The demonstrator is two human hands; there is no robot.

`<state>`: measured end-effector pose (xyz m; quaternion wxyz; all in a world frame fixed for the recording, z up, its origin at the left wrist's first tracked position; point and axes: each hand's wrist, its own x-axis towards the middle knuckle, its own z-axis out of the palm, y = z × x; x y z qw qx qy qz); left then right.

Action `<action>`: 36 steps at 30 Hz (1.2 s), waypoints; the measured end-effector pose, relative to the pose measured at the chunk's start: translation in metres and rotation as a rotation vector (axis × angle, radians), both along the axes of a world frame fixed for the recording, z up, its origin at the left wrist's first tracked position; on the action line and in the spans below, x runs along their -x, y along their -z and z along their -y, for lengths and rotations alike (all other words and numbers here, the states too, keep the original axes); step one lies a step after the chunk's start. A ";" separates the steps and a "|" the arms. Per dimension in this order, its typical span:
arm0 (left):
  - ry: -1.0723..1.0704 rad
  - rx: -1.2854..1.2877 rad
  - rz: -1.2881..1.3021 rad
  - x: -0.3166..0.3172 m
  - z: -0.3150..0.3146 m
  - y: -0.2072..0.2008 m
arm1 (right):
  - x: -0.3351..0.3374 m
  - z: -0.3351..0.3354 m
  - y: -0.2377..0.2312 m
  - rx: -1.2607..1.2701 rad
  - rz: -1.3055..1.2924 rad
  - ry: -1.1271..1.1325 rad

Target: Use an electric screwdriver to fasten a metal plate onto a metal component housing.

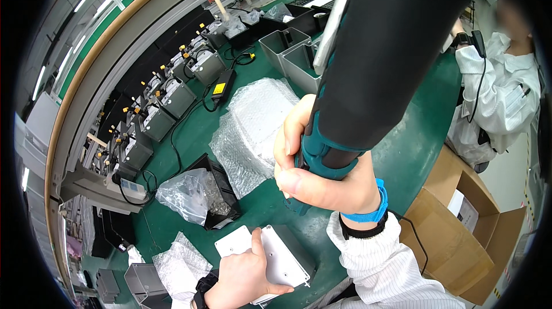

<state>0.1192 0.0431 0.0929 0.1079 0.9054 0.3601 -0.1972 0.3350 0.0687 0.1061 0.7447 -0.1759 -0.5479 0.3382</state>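
Note:
A teal-and-black power screwdriver [376, 62] rises large toward the camera, held in my right hand [328, 179]. Its grip is wrapped by my fingers and thumb, and the working tip cannot be made out. Below it, at the near edge of the table, lies a grey box with a white top plate [287, 257]. My left hand [244, 274] holds this box, with the index finger stretched along the plate and the thumb spread to its near edge. The other fingers are curled and partly hidden.
Behind the box, a black bin [221, 194] holds a plastic bag of small parts. Bubble wrap [253, 131] covers mid-table. Grey units with yellow connectors [158, 122] line the left. An open carton [454, 234] stands right; a person [500, 90] is beyond it.

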 end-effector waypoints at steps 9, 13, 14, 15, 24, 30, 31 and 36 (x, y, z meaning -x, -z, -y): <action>-0.291 -0.075 0.471 0.001 -0.020 0.019 | 0.013 -0.001 -0.001 -0.012 0.034 -0.027; -0.275 -0.087 0.569 0.003 -0.027 0.030 | 0.015 0.000 -0.002 0.001 0.033 -0.024; -0.274 -0.087 0.596 0.002 -0.027 0.031 | 0.017 0.001 -0.003 0.012 -0.031 -0.014; -0.277 -0.089 0.622 0.003 -0.027 0.033 | 0.019 0.001 -0.003 0.023 -0.096 -0.006; -0.161 -0.265 0.636 0.003 -0.022 0.040 | 0.015 0.001 -0.003 0.020 0.000 -0.026; -0.154 -0.316 0.628 0.002 -0.019 0.039 | 0.015 0.004 -0.003 0.017 0.011 0.000; -0.215 -0.298 0.693 0.005 -0.018 0.035 | 0.015 0.003 -0.003 0.024 0.010 0.011; -0.800 0.424 1.190 0.055 -0.018 0.004 | 0.014 0.003 -0.002 0.033 -0.057 -0.002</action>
